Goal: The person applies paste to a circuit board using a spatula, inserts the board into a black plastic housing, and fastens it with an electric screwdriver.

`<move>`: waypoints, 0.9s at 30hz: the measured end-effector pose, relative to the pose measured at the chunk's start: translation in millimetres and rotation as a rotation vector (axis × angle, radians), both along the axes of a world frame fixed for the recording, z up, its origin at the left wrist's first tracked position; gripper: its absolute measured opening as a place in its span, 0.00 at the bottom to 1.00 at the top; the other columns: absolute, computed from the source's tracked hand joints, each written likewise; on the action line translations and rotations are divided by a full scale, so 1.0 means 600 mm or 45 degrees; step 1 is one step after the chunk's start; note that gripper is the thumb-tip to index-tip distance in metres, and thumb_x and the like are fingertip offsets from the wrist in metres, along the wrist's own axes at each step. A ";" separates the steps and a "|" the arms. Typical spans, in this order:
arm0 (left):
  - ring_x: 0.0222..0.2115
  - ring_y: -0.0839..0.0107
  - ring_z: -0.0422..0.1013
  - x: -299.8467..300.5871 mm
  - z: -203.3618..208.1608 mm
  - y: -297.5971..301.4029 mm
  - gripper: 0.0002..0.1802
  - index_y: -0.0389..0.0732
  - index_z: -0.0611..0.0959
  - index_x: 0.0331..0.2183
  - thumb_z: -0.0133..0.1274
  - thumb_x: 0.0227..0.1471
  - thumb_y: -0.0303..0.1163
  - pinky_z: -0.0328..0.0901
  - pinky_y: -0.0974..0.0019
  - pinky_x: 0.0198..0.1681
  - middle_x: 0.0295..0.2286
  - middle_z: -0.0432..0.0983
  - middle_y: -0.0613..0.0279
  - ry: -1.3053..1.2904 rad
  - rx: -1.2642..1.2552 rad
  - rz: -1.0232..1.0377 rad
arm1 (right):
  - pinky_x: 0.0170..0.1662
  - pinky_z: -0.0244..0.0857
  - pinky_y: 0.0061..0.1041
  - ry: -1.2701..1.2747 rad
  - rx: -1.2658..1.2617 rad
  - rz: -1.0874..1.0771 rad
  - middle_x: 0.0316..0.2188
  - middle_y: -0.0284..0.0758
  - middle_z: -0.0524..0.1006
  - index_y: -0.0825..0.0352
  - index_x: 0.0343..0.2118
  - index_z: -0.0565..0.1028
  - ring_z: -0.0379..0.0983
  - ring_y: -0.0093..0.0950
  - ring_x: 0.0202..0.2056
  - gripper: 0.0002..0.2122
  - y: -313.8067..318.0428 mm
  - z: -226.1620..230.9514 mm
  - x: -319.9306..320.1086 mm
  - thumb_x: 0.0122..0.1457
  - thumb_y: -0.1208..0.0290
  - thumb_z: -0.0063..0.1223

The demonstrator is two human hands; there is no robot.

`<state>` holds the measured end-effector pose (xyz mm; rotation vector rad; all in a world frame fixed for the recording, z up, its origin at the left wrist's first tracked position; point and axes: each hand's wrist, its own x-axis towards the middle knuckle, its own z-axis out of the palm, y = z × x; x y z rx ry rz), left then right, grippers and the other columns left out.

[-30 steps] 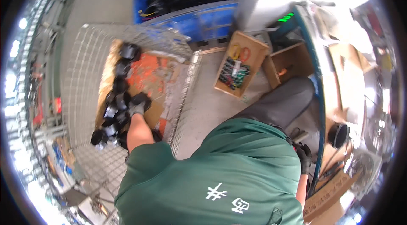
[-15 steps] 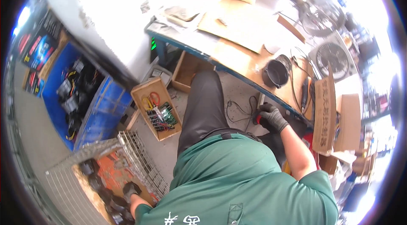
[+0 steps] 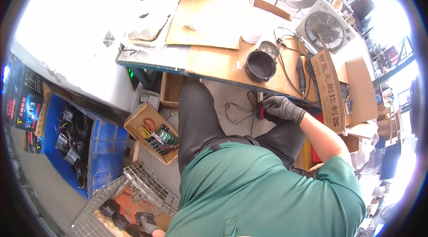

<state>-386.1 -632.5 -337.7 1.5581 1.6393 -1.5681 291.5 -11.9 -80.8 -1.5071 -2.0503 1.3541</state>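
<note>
My left hand [image 3: 150, 228], in a grey glove, reaches down into a wire basket [image 3: 154, 188] at the lower left. Its fingers appear closed on a black rounded part [image 3: 143, 217], partly hidden. Beside it lie several similar black parts [image 3: 117, 220] on a worn orange surface. My right hand [image 3: 286, 108], also gloved, is above my right thigh near the table edge. It is closed around a tool with a red and black handle [image 3: 261, 112]; most of the tool is hidden.
On the worktable [image 3: 205, 60] stand a black pot [image 3: 260, 65], a dish of small parts [image 3: 269, 49], a soldering iron [image 3: 301, 76] and a fan [image 3: 324, 29]. An open cardboard box [image 3: 327, 89] sits right. A tool box [image 3: 167, 159] and blue bin [image 3: 107, 156] are left.
My view has turned, shifting the table leftward and lower in the picture. My left hand now shows at a black part in the basket; my right hand still grips the red and black tool.
</note>
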 end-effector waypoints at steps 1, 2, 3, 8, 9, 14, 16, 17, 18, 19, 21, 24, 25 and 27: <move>0.49 0.56 0.74 0.019 0.068 0.111 0.33 0.44 0.80 0.49 0.73 0.38 0.33 0.71 0.48 0.52 0.46 0.78 0.59 0.249 0.602 0.686 | 0.45 0.75 0.28 -0.059 -0.010 -0.076 0.36 0.39 0.83 0.69 0.49 0.79 0.79 0.28 0.37 0.16 -0.023 0.025 0.020 0.56 0.77 0.58; 0.50 0.56 0.73 0.041 0.149 0.165 0.36 0.43 0.78 0.51 0.73 0.38 0.35 0.70 0.48 0.53 0.47 0.77 0.58 0.404 1.139 1.041 | 0.47 0.75 0.30 -0.085 -0.049 -0.093 0.37 0.40 0.83 0.69 0.49 0.78 0.80 0.31 0.39 0.17 -0.028 0.045 0.008 0.55 0.78 0.58; 0.51 0.56 0.73 0.061 0.217 0.206 0.38 0.42 0.76 0.52 0.73 0.38 0.36 0.69 0.48 0.54 0.48 0.75 0.57 0.451 1.595 1.138 | 0.47 0.75 0.30 -0.068 -0.047 -0.103 0.37 0.40 0.83 0.69 0.49 0.78 0.80 0.31 0.39 0.17 -0.032 0.059 0.002 0.55 0.78 0.58; 0.55 0.53 0.68 0.189 0.417 0.452 0.51 0.38 0.67 0.60 0.74 0.39 0.46 0.65 0.49 0.58 0.54 0.67 0.51 -0.243 2.711 0.702 | 0.48 0.73 0.38 -0.158 0.639 0.392 0.40 0.41 0.80 0.67 0.47 0.78 0.78 0.42 0.43 0.14 -0.067 0.178 -0.012 0.57 0.73 0.61; 0.56 0.53 0.67 0.218 0.432 0.504 0.54 0.37 0.65 0.61 0.74 0.39 0.48 0.65 0.50 0.59 0.55 0.66 0.49 -0.504 2.764 0.622 | 0.48 0.73 0.38 -0.177 0.644 0.344 0.40 0.41 0.80 0.67 0.47 0.78 0.78 0.42 0.43 0.14 -0.078 0.207 -0.004 0.57 0.73 0.61; 0.60 0.50 0.63 0.321 0.447 0.794 0.68 0.33 0.56 0.68 0.74 0.39 0.57 0.61 0.51 0.63 0.62 0.58 0.43 -1.705 2.208 0.364 | 0.47 0.73 0.39 -0.378 0.947 0.215 0.38 0.39 0.81 0.62 0.45 0.79 0.78 0.42 0.43 0.12 -0.117 0.380 0.108 0.56 0.71 0.61; 0.60 0.51 0.63 0.335 0.411 0.928 0.66 0.32 0.58 0.67 0.74 0.40 0.56 0.60 0.51 0.64 0.61 0.60 0.45 -2.193 1.971 0.591 | 0.44 0.73 0.38 -0.469 1.119 -0.146 0.36 0.38 0.81 0.61 0.43 0.80 0.78 0.42 0.41 0.11 -0.123 0.382 0.233 0.56 0.70 0.61; 0.60 0.51 0.63 0.361 0.420 0.999 0.66 0.35 0.57 0.68 0.76 0.39 0.52 0.61 0.51 0.64 0.61 0.60 0.45 -2.295 1.865 0.613 | 0.44 0.73 0.37 -0.636 1.133 -0.210 0.37 0.38 0.81 0.61 0.43 0.80 0.78 0.42 0.40 0.11 -0.126 0.402 0.291 0.57 0.69 0.60; 0.60 0.51 0.63 0.382 0.428 1.061 0.66 0.37 0.57 0.69 0.77 0.39 0.48 0.61 0.52 0.64 0.61 0.60 0.46 -2.379 1.763 0.629 | 0.43 0.73 0.36 -0.792 1.139 -0.270 0.37 0.39 0.81 0.61 0.42 0.80 0.79 0.42 0.40 0.11 -0.127 0.417 0.349 0.57 0.67 0.59; 0.60 0.53 0.63 0.402 0.434 1.112 0.65 0.41 0.57 0.69 0.78 0.36 0.41 0.62 0.52 0.64 0.61 0.61 0.47 -2.394 1.638 0.738 | 0.44 0.73 0.37 -0.896 1.019 -0.406 0.37 0.39 0.81 0.61 0.42 0.81 0.79 0.42 0.39 0.11 -0.134 0.420 0.414 0.58 0.66 0.58; 0.58 0.55 0.66 0.335 0.366 1.236 0.57 0.41 0.59 0.69 0.69 0.40 0.18 0.67 0.55 0.58 0.62 0.62 0.53 -2.077 1.793 0.594 | 0.46 0.73 0.38 -1.162 0.718 -0.572 0.38 0.40 0.82 0.63 0.44 0.81 0.80 0.40 0.39 0.13 -0.132 0.428 0.494 0.58 0.64 0.57; 0.56 0.57 0.70 0.407 0.426 1.326 0.54 0.41 0.68 0.65 0.71 0.33 0.21 0.65 0.59 0.60 0.58 0.71 0.53 -1.495 1.856 0.203 | 0.45 0.73 0.40 -1.429 0.223 -0.657 0.37 0.41 0.83 0.64 0.42 0.83 0.81 0.37 0.39 0.14 -0.118 0.412 0.588 0.56 0.64 0.56; 0.56 0.57 0.70 0.407 0.428 1.344 0.54 0.41 0.68 0.65 0.71 0.33 0.21 0.65 0.59 0.60 0.58 0.71 0.53 -1.498 1.848 0.177 | 0.43 0.73 0.41 -1.477 -0.019 -0.618 0.35 0.41 0.84 0.63 0.40 0.84 0.81 0.37 0.38 0.14 -0.099 0.399 0.608 0.54 0.63 0.56; 0.59 0.50 0.66 0.402 0.426 1.374 0.54 0.44 0.69 0.65 0.71 0.33 0.21 0.62 0.55 0.64 0.59 0.68 0.46 -1.298 1.671 0.432 | 0.40 0.73 0.42 -1.580 -0.128 -0.577 0.34 0.42 0.84 0.63 0.38 0.85 0.81 0.36 0.37 0.13 -0.061 0.397 0.619 0.53 0.64 0.57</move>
